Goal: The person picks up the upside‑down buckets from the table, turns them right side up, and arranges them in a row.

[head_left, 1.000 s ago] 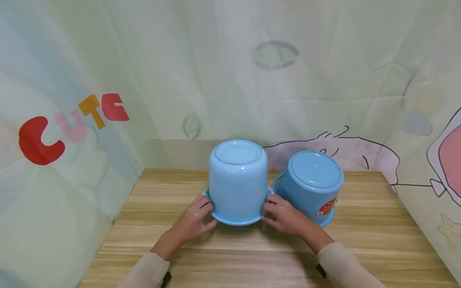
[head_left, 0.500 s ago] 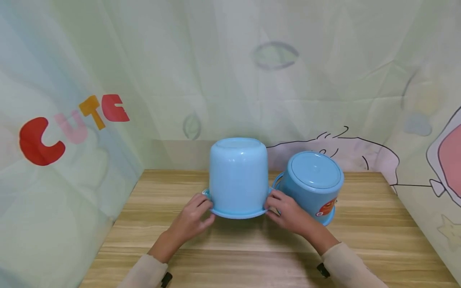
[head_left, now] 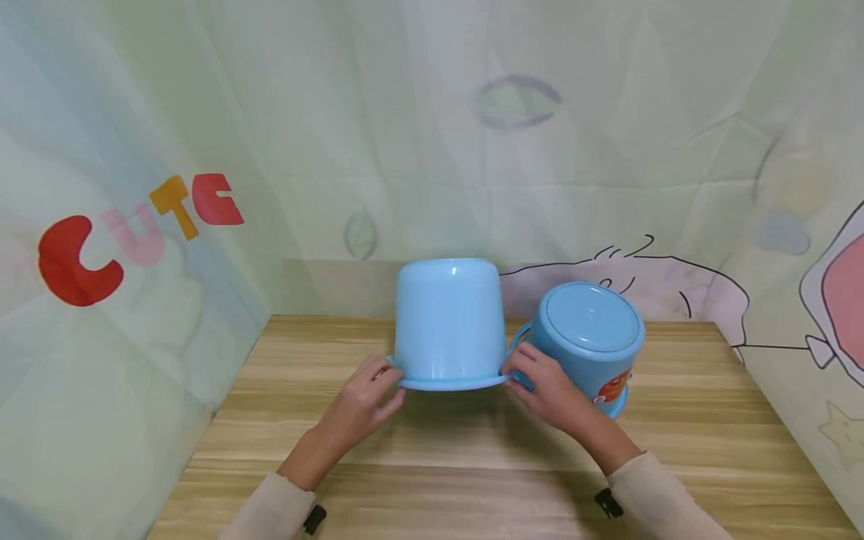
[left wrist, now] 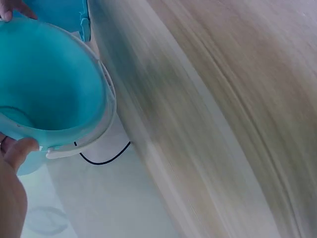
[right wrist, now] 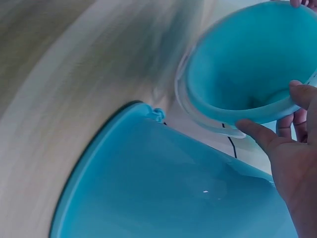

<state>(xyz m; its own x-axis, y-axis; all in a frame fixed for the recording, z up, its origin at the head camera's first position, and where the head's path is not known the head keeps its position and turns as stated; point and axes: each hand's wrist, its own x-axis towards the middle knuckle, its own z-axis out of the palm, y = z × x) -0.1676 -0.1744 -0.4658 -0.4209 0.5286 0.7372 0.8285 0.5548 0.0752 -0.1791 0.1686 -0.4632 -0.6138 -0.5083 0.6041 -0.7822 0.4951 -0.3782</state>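
A light blue bucket [head_left: 451, 322] is upside down and tilted back, its front rim lifted above the table. My left hand [head_left: 361, 405] pinches the rim on the left side, while my right hand [head_left: 548, 390] grips it on the right. In the left wrist view the turquoise inside of the bucket [left wrist: 54, 74] faces the camera, and my left thumb [left wrist: 22, 148] lies against its rim. A pale handle [left wrist: 110, 94] curves behind the rim. From the right wrist, my right hand [right wrist: 297, 144] has thumb and fingers on either side of the rim.
A second blue bucket [head_left: 574, 352] stands upside down close to my right hand, with a red-orange sticker [head_left: 613, 388] and a handle at its left. The wooden table [head_left: 304, 345] meets a printed curtain [head_left: 324, 187] at the back and sides.
The held bucket's front rim has risen and its base has tipped away, so its round bottom no longer shows from the head. Both hands rose slightly with it. The second bucket stayed put.
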